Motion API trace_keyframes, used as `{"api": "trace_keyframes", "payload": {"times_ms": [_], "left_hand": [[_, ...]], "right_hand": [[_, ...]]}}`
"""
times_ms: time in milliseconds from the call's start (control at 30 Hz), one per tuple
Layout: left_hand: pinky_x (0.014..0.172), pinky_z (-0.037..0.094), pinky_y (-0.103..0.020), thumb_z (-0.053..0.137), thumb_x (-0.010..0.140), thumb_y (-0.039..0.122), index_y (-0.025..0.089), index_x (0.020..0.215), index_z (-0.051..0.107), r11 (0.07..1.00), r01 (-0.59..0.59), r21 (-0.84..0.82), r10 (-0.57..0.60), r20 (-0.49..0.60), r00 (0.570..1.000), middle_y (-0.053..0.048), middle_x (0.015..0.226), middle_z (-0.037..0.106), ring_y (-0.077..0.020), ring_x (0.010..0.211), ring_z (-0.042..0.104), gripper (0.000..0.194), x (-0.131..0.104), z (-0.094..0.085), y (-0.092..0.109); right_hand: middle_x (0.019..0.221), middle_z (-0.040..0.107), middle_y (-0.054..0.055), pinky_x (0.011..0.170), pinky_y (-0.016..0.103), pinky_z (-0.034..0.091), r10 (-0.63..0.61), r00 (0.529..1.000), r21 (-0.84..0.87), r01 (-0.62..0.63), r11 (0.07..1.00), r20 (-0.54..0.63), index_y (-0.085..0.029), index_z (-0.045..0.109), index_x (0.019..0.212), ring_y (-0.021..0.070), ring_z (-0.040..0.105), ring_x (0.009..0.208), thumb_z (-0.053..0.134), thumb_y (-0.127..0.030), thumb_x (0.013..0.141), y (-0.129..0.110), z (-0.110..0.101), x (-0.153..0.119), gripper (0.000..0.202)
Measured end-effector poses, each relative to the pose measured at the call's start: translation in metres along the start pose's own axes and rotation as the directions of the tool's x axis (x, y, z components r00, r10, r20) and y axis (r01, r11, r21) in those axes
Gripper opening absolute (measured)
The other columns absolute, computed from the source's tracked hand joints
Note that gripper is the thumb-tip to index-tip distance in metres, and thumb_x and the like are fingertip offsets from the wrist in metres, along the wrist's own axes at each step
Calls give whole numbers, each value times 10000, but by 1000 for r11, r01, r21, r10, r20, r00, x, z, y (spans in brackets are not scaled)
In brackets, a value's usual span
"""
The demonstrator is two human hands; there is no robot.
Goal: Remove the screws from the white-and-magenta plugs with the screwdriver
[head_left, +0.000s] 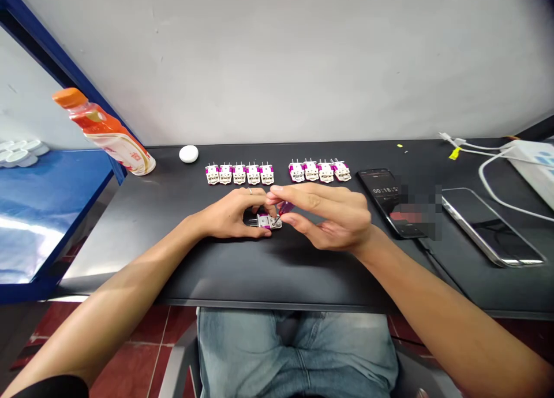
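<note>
On the black desk (277, 274), my left hand (236, 213) grips a small white and purple plug part with metal pins (265, 220), thumb at the near side and fingers at the far side. The pins point left. My right hand (331, 216) pinches a small screwdriver with a dark red-purple handle (284, 208). Its thin shaft slants down to the right end of the plug part; whether the tip sits in a screw cannot be made out. Behind my hands stand similar plug parts in two rows, a left row (239, 174) and a right row (319, 171), pins toward the wall.
A white round object (188, 154) and an orange-capped bottle (110, 134) stand at the back left. To the right lie a black phone showing a timer (381, 199), a silver-edged phone (493, 228), white cables (487, 176) and a white box (534, 167).
</note>
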State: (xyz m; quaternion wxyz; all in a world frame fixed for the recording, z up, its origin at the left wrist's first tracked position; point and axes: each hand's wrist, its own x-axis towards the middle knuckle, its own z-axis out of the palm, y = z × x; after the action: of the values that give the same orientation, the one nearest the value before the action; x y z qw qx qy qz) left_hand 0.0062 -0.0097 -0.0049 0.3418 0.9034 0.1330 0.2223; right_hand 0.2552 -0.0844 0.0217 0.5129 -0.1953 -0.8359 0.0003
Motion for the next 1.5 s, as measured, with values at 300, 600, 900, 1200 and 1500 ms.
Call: {"api": "trace_keyframes", "payload": {"times_ms": [300,600,900,1200,1500], "left_hand": [[856,552,-322,898,976,369,203,1104,779,999,46,23,-46,12,999,-49,1056,780,-207,933,715,240,-1,-1,2],[846,562,-333,867,979,405,203,1019,763,994,110,1,-109,44,993,-50,1043,746,-217,943,705,230,0,-2,4],[876,537,-347,867,978,418,207,1019,736,995,87,51,-89,37,995,-51,1032,712,-232,974,670,252,0,-2,4],[990,574,-394,870,998,346,215,1210,763,989,-2,146,0,16,1000,-80,1130,759,-273,1062,703,271,-3,0,4],[1134,585,-431,918,979,419,253,1364,755,975,79,206,-77,-16,997,-107,1358,762,-307,1260,715,450,-8,-24,-4]], "right_hand": [[990,911,4,746,243,732,18,998,-98,-24,995,-60,-265,838,1363,150,849,777,887,-145,1012,-2,2,1,374],[1142,934,-13,911,205,747,76,987,81,-88,993,140,-249,794,1408,132,908,968,775,-84,1080,-5,0,-4,368],[1020,937,-36,773,191,740,108,993,-58,-111,992,-56,-256,835,1222,137,892,782,874,-91,1000,-9,8,-9,280],[1097,936,-14,739,246,770,75,993,-4,-75,997,-93,-324,751,1499,168,904,813,836,-126,1043,-5,15,-10,503],[1103,825,44,731,326,651,227,961,83,-242,967,161,-272,741,1434,175,751,815,586,-160,1139,14,-8,-11,351]]}}
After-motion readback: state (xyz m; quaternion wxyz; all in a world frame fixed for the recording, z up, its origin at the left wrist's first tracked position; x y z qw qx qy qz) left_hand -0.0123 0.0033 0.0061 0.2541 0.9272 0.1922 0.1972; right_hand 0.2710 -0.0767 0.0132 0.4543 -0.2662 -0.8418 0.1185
